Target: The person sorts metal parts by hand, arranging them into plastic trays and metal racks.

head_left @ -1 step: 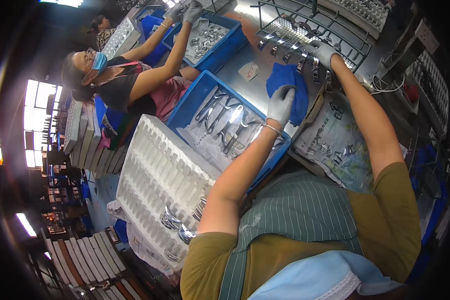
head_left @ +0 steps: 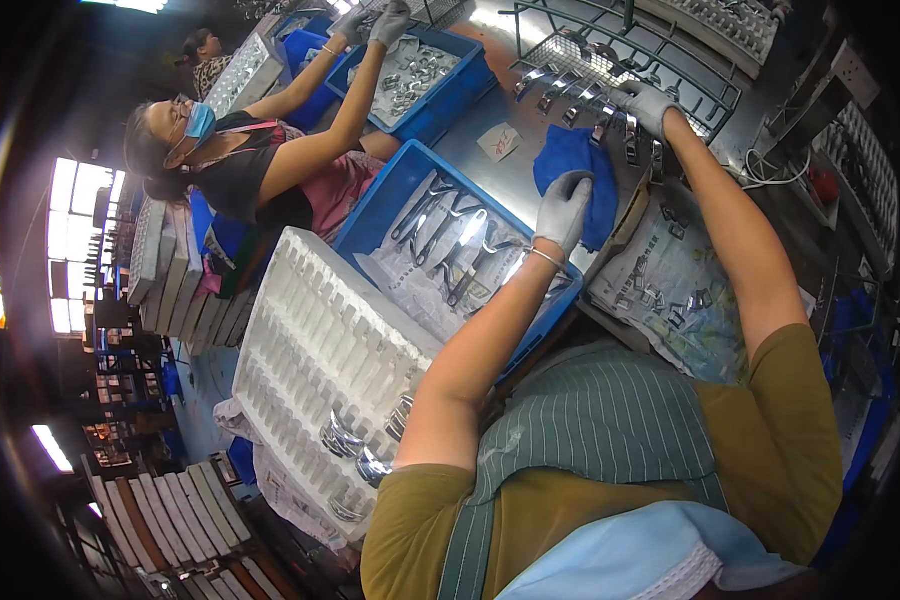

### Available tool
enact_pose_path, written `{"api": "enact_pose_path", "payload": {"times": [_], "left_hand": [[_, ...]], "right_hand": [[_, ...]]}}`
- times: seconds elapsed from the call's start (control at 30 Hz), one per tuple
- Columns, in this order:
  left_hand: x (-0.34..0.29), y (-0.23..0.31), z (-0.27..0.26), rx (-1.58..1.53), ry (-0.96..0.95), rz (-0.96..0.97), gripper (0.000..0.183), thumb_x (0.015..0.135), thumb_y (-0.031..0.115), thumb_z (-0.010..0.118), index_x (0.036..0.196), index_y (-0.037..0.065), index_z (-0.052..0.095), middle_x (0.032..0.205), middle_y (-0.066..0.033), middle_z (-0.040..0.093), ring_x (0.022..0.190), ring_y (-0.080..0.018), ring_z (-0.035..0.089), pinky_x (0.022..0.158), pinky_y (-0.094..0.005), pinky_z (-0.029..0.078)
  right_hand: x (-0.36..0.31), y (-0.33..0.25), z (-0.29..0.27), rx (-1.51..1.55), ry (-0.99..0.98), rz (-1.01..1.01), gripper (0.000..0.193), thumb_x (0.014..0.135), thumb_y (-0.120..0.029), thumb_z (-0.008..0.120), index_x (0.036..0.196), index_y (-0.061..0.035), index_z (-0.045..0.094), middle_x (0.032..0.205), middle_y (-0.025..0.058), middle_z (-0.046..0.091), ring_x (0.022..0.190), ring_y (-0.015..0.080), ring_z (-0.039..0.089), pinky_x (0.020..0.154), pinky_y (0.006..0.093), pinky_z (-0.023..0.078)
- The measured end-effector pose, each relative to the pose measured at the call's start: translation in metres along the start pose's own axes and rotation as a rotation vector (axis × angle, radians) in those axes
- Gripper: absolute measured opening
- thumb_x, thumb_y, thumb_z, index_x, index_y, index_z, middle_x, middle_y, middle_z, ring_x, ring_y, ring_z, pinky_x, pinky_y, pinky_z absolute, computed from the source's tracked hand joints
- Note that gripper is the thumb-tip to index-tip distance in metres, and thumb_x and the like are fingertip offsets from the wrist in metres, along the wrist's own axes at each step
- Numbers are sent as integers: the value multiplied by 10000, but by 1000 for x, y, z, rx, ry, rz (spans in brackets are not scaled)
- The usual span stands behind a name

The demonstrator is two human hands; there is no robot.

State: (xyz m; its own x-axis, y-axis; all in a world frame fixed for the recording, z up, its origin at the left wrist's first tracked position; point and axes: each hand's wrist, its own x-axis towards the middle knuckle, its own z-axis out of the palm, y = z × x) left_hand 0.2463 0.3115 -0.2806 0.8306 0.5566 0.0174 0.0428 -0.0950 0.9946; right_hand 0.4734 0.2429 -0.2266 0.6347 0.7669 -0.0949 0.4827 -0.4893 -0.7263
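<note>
My left hand (head_left: 564,215), in a grey-white glove, is closed on a blue cloth (head_left: 595,190) above the edge of a blue bin. Farther right, my right hand (head_left: 648,108), also gloved, reaches to a dark green wire rack (head_left: 710,125). Its fingers are curled beside a row of curved chrome pieces (head_left: 560,92). What they grip, if anything, cannot be made out. Another chrome piece (head_left: 632,140) hangs just below that hand. The blue bin (head_left: 370,205) beside my left forearm holds long chrome handles (head_left: 435,235) on paper.
A white foam tray (head_left: 300,330) with slots and a few chrome parts lies at my left. Small chrome fittings (head_left: 675,315) rest on newspaper at right. A masked co-worker (head_left: 240,170) sits beyond, both gloved hands raised over another blue bin (head_left: 450,100). A paper slip (head_left: 498,142) lies on the metal table.
The row of chrome pieces by the rack has shifted very slightly. Both my hands look unmoved.
</note>
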Motion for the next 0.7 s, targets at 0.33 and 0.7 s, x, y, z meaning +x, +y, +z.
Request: {"api": "enact_pose_path", "payload": {"times": [0.33, 0.7], "left_hand": [[-28, 36, -11, -73, 10, -104, 246, 872, 170, 487, 1004, -18, 575, 944, -75, 611, 889, -135, 543, 812, -254, 414], [-35, 49, -4, -120, -20, -103, 244, 876, 170, 477, 1000, -14, 576, 941, -71, 606, 899, -143, 544, 823, -252, 412]], "right_hand": [[-28, -15, -11, 502, -71, 135, 471, 829, -414, 578, 1069, -9, 588, 769, 9, 583, 600, 55, 505, 524, 223, 421], [-40, 5, -12, 264, 77, 88, 490, 806, -418, 610, 1045, 10, 591, 853, 50, 607, 774, 132, 534, 701, 270, 425]]}}
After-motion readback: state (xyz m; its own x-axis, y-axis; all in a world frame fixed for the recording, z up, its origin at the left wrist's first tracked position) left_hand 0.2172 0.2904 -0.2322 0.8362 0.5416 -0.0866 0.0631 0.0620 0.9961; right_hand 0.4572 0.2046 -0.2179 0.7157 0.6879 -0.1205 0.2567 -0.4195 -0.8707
